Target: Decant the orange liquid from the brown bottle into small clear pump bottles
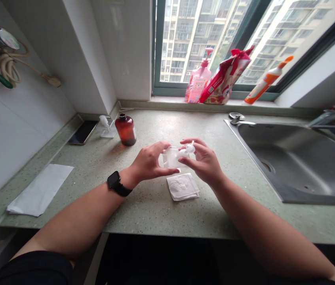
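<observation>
Over the middle of the counter, my left hand [149, 163] wraps round the body of a small clear plastic bottle [172, 157], which lies tilted on its side with its top to the right. My right hand [203, 161] has its thumb and fingers closed about the white pump top [190, 148] at the bottle's neck. Whether that top is screwed down or loose, I cannot tell. Just below my hands is a folded white tissue [183, 187] on the counter. A brown bottle [125, 130] without a cap stands behind my left hand.
A clear container with a white pump [105, 127] and a phone [83, 132] are at the back left, folded white paper [41, 190] nearer. A steel sink [292, 166] lies right. A pink pump bottle [198, 81], red bag [225, 79] and orange bottle [264, 85] line the sill.
</observation>
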Available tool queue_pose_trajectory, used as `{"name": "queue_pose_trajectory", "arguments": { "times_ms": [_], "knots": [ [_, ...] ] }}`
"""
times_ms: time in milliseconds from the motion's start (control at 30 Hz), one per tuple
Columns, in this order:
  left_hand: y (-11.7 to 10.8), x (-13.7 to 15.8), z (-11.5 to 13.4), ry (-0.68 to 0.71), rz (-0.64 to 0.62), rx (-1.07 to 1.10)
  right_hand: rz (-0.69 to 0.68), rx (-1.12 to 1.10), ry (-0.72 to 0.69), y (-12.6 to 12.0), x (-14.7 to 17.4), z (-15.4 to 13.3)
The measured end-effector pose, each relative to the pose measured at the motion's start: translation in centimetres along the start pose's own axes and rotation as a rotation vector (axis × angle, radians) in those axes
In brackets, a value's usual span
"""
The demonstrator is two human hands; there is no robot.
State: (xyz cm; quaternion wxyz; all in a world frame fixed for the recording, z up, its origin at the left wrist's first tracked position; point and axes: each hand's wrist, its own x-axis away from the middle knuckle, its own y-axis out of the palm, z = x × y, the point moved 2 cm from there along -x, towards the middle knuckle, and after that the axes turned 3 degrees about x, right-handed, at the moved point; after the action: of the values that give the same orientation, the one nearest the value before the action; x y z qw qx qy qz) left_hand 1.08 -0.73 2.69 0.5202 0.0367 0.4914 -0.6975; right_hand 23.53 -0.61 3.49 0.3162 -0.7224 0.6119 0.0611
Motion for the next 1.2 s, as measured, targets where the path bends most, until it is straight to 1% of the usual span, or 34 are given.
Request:
{"name": "queue_pose_trajectory", "arguments": {
  "times_ms": [133,267,300,367,467,500,533,567,633,767,833,867,933,967,1000,1067,1133,1200],
  "knots": [
    [-0.1,0.0,0.0,-0.015,-0.011,0.064,-0.046,0.013,-0.047,-0.4,-0.1,-0.4],
    [-0.2,-0.1,-0.1,-0.022,-0.006,0.07,-0.131,-0.063,0.006,-0.4,-0.2,0.1],
    [-0.3,-0.1,-0.1,-0.03,-0.005,0.071,-0.131,-0.077,0.019,-0.5,-0.3,0.4],
    [-0.5,-0.2,-0.3,-0.061,0.005,0.081,-0.052,-0.075,0.058,-1.1,-0.7,1.4],
    [-0.9,-0.2,-0.6,-0.107,0.029,0.1,0.163,-0.02,0.186,-2.4,-1.4,3.5],
    [-0.9,-0.2,-0.6,-0.112,0.037,0.102,0.198,-0.021,0.225,-2.7,-1.6,4.1],
    [-1.0,-0.2,-0.7,-0.114,0.043,0.102,0.205,-0.04,0.247,-3.0,-1.7,4.6],
    [-1.0,-0.2,-0.7,-0.114,0.047,0.1,0.192,-0.063,0.25,-3.1,-1.8,4.8],
    [-0.8,-0.2,-0.7,-0.111,0.043,0.092,0.12,-0.109,0.217,-2.8,-1.7,4.6],
    [-0.3,-0.1,-0.7,-0.085,0.008,0.077,-0.044,-0.137,0.134,-1.1,-0.6,2.6],
    [-0.1,-0.1,-0.6,-0.058,-0.011,0.08,-0.066,-0.119,0.136,-0.4,-0.1,1.8],
    [-0.1,-0.1,-0.6,-0.05,-0.017,0.085,-0.057,-0.105,0.143,-0.3,-0.1,1.7],
    [-0.2,-0.1,-0.7,-0.058,-0.022,0.103,0.021,-0.073,0.155,-0.8,-0.4,2.0],
    [-0.3,-0.1,-0.7,-0.074,-0.017,0.113,0.08,-0.055,0.16,-1.3,-0.7,2.4],
    [-0.4,-0.1,-0.8,-0.095,-0.008,0.12,0.169,-0.033,0.167,-2.0,-1.0,3.0],
    [-0.6,-0.1,-1.1,-0.131,0.016,0.124,0.308,0.032,0.229,-3.3,-1.7,4.3],
    [-0.7,-0.1,-1.3,-0.151,0.037,0.113,0.347,0.029,0.287,-4.2,-2.2,5.3],
    [-0.7,-0.1,-1.4,-0.154,0.044,0.109,0.302,-0.019,0.312,-4.3,-2.3,5.3]
  ]
}}
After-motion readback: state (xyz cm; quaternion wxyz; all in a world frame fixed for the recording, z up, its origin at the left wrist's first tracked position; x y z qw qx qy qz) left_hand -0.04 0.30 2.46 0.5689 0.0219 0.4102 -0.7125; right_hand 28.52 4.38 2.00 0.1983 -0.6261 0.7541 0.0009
